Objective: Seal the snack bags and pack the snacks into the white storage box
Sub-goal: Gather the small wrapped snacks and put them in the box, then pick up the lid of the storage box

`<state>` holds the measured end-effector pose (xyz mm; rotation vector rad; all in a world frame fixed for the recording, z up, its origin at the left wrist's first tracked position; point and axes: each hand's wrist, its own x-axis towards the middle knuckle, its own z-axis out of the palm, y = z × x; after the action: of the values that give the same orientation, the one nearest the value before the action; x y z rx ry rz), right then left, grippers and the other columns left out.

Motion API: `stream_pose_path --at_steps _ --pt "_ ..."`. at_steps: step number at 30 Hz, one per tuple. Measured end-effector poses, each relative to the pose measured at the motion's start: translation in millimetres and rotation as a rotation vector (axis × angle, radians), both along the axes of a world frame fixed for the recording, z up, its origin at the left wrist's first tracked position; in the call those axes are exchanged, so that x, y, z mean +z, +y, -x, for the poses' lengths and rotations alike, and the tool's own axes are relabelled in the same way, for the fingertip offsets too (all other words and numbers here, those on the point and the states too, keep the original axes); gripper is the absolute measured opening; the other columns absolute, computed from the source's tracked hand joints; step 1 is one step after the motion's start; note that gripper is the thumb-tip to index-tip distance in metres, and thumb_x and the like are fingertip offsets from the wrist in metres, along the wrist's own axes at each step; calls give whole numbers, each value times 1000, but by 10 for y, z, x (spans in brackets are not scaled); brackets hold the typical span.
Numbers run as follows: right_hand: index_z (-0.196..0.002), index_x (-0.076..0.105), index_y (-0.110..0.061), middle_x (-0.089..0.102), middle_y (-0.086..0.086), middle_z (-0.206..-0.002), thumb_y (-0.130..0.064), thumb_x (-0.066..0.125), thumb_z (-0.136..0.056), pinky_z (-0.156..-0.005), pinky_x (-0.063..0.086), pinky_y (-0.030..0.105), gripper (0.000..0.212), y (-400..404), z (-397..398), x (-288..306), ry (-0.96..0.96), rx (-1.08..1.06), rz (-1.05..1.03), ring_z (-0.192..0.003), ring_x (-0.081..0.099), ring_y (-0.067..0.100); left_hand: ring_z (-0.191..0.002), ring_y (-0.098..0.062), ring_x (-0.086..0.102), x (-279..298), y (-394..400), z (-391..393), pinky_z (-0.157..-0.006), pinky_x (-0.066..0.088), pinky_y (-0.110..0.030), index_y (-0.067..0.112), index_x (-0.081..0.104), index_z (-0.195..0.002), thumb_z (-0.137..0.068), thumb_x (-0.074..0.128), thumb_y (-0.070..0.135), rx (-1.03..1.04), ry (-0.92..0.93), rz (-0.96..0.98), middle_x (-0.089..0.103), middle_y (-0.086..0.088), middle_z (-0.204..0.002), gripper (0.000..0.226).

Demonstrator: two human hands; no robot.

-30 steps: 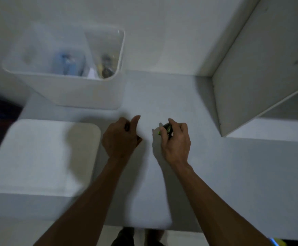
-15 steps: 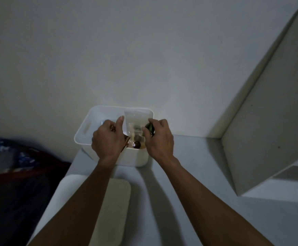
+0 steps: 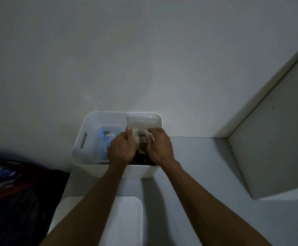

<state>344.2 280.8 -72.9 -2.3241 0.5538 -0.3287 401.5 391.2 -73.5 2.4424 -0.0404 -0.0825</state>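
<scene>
The clear snack bag (image 3: 142, 127) stands upright in the white storage box (image 3: 84, 157) on the counter (image 3: 198, 174). The left hand (image 3: 120, 148) and right hand (image 3: 159, 146) each grip one side of it, beside a blue bag (image 3: 104, 141)

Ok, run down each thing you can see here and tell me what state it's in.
White storage box: open, lid off.
Lid: flat on the table, in front of the box.
Clear snack bag: upright in the box, gripped by both hands.
Blue-packed bag: lying inside the box.
Left hand: gripping the bag.
Right hand: gripping the bag.
</scene>
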Motion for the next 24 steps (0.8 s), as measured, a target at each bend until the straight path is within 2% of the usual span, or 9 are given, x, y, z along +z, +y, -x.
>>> stream_pose_path --at_steps 4,7,10,13,16,20,22,24 --pt "-132 57 -10 55 10 -135 -18 50 -99 -98 45 31 35 -25 116 50 -13 -46 -55 -119 56 25 -104 -36 61 -16 112 71 -91 45 -42 9 65 -96 -103 21 51 -27 -44 107 68 -17 -106 61" --pt "-135 54 -11 53 9 -139 -17 50 -98 -98 40 25 38 -40 276 157 -12 -64 -71 -123 53 24 -93 -32 63 -7 223 173 -87 49 -42 18 56 -84 -101 20 57 -74 -83 169 67 -15 -94 56" --pt "-140 49 -12 50 10 -142 -21 50 -99 -99 38 25 42 -43 508 267 -12 -66 -97 -125 52 24 -95 -30 64 88 320 369 -87 47 -36 12 62 -96 -99 22 59 -79 -131 174 69 -14 -98 62" --pt "-142 47 -15 50 10 -143 -29 53 -98 -104 44 36 47 -27 802 355 -37 -78 -134 -126 53 25 -107 -27 62 233 426 650 -96 47 -37 13 65 -114 -97 28 61 -81 -179 203 69 -10 -113 63" --pt "-143 45 -17 50 10 -143 -34 53 -98 -106 45 42 50 13 1102 400 -64 -80 -156 -126 53 25 -115 -24 59 372 513 1003 -102 45 -39 13 61 -127 -96 45 54 -77 -182 233 65 -9 -126 54" --pt "-145 44 -17 49 9 -144 -29 58 -96 -108 43 45 51 127 1490 334 -64 -98 -197 -128 51 25 -114 -21 59 406 710 1573 -100 46 -34 12 60 -129 -92 60 47 -89 -180 262 64 -7 -127 51" --pt "-143 45 -18 52 10 -142 -29 59 -96 -107 44 45 51 236 1711 216 -43 -99 -217 -126 53 26 -111 -19 61 317 893 1848 -93 44 -26 12 62 -126 -90 64 43 -85 -173 260 66 -7 -123 47" --pt "-142 46 -19 54 12 -138 -29 59 -95 -104 46 43 49 377 1943 65 -9 -95 -250 -122 55 26 -109 -19 62 170 1121 2094 -90 43 -25 10 63 -124 -89 67 40 -77 -149 254 67 -7 -122 46"
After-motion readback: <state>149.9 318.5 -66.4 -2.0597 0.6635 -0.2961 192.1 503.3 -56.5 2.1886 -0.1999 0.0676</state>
